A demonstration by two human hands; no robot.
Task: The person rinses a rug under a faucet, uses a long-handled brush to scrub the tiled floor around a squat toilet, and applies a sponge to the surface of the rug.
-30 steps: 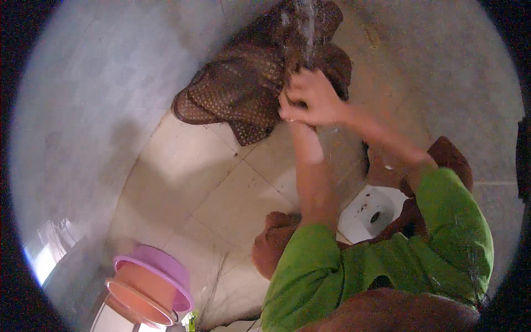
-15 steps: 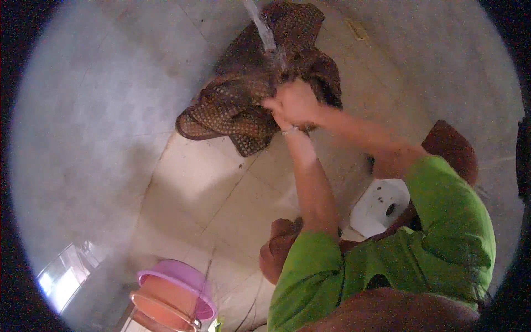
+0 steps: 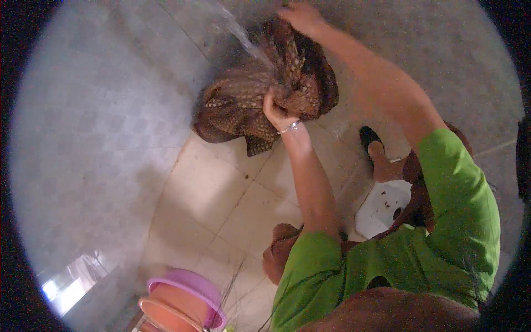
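Observation:
A bunched brown cloth (image 3: 235,105) with pale dots lies on the tiled floor. My left hand (image 3: 278,112), a bracelet at its wrist, is closed on folds near the cloth's middle. Beyond the cloth's far side is my right hand (image 3: 303,19), its fingers bent and slightly smeared by motion. Whether those fingers grip the cloth's far edge cannot be made out. A stream of water (image 3: 240,34) falls slantwise from the upper left onto the cloth, just past my left hand.
Purple (image 3: 188,282) and orange (image 3: 171,306) plastic basins stand together at the lower left. A white squat toilet pan (image 3: 383,206) with dark specks lies close on my right, near my foot in a dark shoe (image 3: 369,136). A tiled wall (image 3: 99,122) rises at left.
My right hand has moved from beside my left hand to beyond the cloth's far side. My left hand stays near the middle. The cloth's far end has drawn nearer and its folds have shifted.

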